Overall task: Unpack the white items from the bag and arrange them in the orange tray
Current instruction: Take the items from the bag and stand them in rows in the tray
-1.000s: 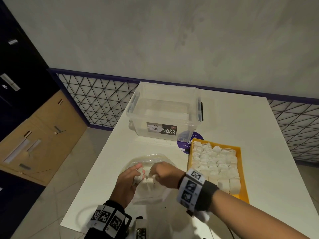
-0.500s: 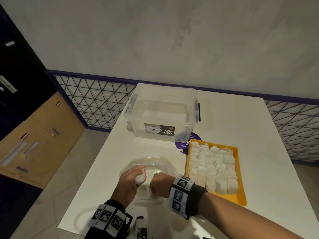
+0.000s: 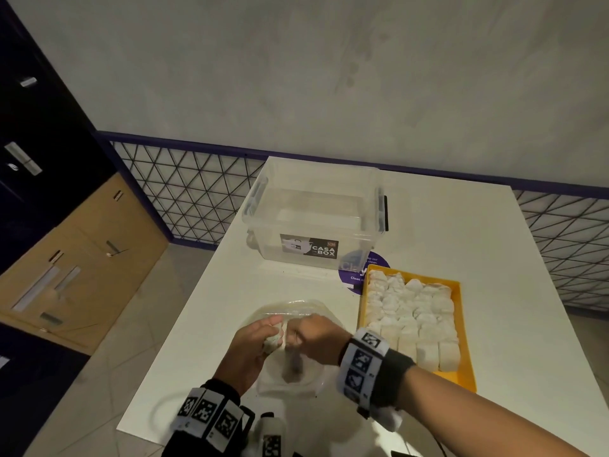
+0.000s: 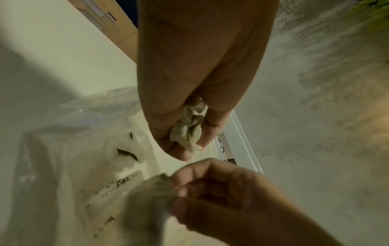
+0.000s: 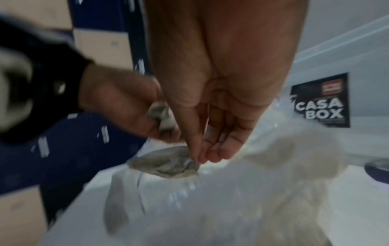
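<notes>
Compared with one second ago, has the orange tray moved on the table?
No. The orange tray still covers the same edge of the purple sticker, with its far left corner near the CASA BOX container.

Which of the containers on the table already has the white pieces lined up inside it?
The orange tray at the right, with white pieces in rows. The clear storage box behind looks empty, and the plastic bag lies under both hands.

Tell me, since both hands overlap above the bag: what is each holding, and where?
Left hand: crumpled white item, pinched in fingertips. Right hand: another white piece, pinched at its edge.
</notes>
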A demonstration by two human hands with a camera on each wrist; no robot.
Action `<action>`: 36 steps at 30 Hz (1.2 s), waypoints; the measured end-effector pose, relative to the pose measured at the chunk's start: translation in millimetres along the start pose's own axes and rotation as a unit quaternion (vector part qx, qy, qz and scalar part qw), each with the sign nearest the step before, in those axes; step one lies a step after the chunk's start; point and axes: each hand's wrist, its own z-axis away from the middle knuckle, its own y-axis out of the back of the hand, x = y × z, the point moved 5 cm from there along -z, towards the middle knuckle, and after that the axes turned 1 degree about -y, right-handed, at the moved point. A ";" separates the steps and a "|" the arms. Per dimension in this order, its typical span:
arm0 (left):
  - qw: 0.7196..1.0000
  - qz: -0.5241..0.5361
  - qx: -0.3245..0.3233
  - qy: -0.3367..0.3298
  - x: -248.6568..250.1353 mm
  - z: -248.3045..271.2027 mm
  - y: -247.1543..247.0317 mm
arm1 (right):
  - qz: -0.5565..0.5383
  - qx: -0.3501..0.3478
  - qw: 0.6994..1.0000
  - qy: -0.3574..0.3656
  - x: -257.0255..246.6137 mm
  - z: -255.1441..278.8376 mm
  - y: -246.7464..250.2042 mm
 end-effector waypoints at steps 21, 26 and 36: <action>0.998 -0.043 -0.023 -0.040 14.2 12.9 -25.0 | -0.374 0.111 0.921 -0.015 24.4 27.0 62.1; 0.999 -0.017 -0.010 -0.027 10.4 10.5 -20.2 | -0.246 0.176 0.952 0.040 16.2 35.3 69.7; 0.997 -0.012 -0.073 0.021 4.1 9.6 -23.5 | -0.079 0.196 0.977 0.038 19.5 52.7 82.4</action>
